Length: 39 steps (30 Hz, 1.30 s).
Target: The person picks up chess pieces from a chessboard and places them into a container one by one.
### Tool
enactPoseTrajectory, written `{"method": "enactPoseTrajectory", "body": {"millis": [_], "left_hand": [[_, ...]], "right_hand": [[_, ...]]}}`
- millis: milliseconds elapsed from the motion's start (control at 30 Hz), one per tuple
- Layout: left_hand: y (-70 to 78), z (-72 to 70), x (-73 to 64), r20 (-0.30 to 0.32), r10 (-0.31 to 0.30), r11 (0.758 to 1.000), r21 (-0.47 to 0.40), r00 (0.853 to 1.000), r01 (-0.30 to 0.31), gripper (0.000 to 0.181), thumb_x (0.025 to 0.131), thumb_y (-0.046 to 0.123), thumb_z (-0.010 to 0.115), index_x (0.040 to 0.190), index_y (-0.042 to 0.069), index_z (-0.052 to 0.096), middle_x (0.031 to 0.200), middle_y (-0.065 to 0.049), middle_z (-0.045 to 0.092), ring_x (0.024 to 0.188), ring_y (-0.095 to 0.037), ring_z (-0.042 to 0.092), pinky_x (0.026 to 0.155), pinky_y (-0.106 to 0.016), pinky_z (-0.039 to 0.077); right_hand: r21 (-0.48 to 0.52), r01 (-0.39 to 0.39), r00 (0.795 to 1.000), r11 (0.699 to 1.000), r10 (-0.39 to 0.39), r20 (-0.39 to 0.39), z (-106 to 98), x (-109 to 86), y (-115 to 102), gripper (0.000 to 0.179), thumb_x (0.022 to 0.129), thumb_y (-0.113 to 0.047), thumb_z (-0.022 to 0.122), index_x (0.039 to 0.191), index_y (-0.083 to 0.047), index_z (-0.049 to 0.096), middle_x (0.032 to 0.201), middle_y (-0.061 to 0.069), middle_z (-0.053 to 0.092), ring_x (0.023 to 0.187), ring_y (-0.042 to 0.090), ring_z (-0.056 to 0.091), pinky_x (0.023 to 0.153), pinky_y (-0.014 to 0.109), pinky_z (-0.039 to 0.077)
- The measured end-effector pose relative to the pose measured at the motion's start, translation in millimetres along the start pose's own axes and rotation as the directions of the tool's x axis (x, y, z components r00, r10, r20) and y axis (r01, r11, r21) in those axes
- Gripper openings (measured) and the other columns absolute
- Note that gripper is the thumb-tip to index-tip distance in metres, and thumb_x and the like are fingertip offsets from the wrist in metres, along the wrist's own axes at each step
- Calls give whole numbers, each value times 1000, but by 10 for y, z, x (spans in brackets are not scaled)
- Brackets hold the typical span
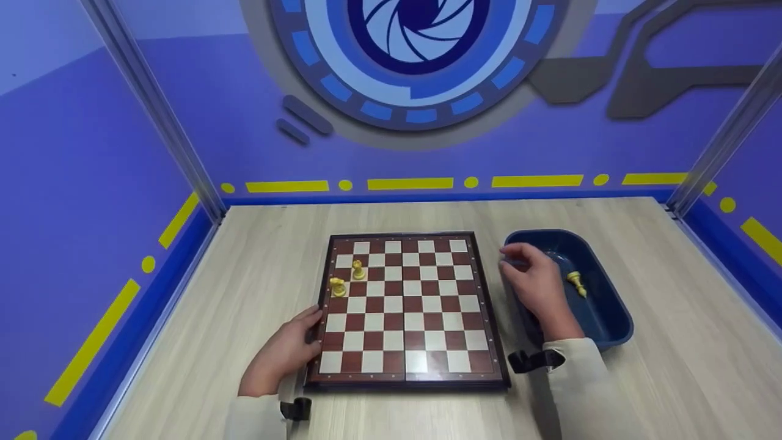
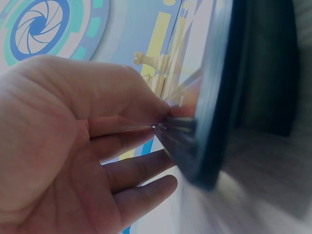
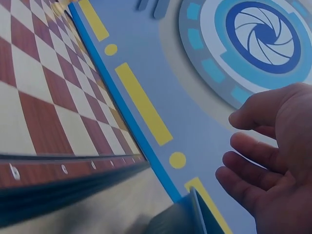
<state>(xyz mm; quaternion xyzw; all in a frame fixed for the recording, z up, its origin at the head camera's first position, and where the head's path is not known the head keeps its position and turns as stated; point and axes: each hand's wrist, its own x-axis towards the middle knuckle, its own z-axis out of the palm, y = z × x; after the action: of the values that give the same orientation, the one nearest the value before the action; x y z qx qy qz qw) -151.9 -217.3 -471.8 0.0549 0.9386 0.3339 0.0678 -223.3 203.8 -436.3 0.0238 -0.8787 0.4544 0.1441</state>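
Observation:
My left hand (image 1: 286, 348) holds the left edge of a brown-and-white chessboard (image 1: 391, 305); in the left wrist view the thumb lies over the rim, with the index finger against the side. A yellow rook (image 1: 358, 269) and a yellow knight (image 1: 338, 287) stand on the board's far left squares. Over the left rim of a dark blue bin (image 1: 617, 305) hovers my right hand (image 1: 537, 287), its fingers loosely bent with nothing between them. Inside the bin a yellow chess piece (image 1: 576, 284) lies on its side; its exact kind is hard to make out.
The board and bin sit side by side on a light wooden table (image 1: 256, 269). Blue panels with yellow dashes enclose it; the back wall (image 1: 415, 165) rises behind the far edge. Metal posts (image 1: 183, 146) mark the panel corners.

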Motion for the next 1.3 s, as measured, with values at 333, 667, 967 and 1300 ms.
{"method": "enactPoseTrajectory", "body": {"millis": [333, 667, 967, 1300], "left_hand": [[-3, -8, -3, 1, 14, 1000, 4, 1000, -14, 61, 83, 6, 59, 141, -5, 44, 152, -18, 38, 140, -38, 36, 112, -48, 35], [-6, -14, -1, 2, 3, 1000, 9, 1000, -3, 62, 82, 6, 60, 141, -5, 45, 152, -19, 38, 140, -39, 36, 111, -50, 36], [0, -3, -6, -15, 20, 1000, 22, 1000, -19, 60, 84, 8, 63, 141, -3, 46, 151, -19, 40, 138, -39, 38, 110, -49, 37], [-22, -16, -16, -11, 52, 999, 9, 999, -51, 60, 84, 6, 60, 140, -6, 45, 150, -19, 40, 138, -39, 38, 109, -49, 38]], "right_hand": [[64, -41, 998, 997, 38, 55, 248, 0, -126, 27, 89, -14, 66, 116, -10, 65, 120, 13, 64, 110, 31, 62, 92, 46, 51], [127, -31, 998, 991, 24, 60, 493, -12, -234, 25, 87, -13, 70, 112, -11, 67, 113, 8, 67, 109, 24, 61, 89, 39, 51], [184, -41, 995, 982, 23, 99, 691, -38, -302, 26, 87, -13, 70, 113, -12, 67, 116, 12, 67, 105, 25, 65, 82, 38, 55], [186, 15, 995, 982, -32, 92, 978, -75, -353, 25, 84, -11, 71, 108, -11, 69, 111, 5, 68, 103, 24, 65, 89, 43, 53]]}}
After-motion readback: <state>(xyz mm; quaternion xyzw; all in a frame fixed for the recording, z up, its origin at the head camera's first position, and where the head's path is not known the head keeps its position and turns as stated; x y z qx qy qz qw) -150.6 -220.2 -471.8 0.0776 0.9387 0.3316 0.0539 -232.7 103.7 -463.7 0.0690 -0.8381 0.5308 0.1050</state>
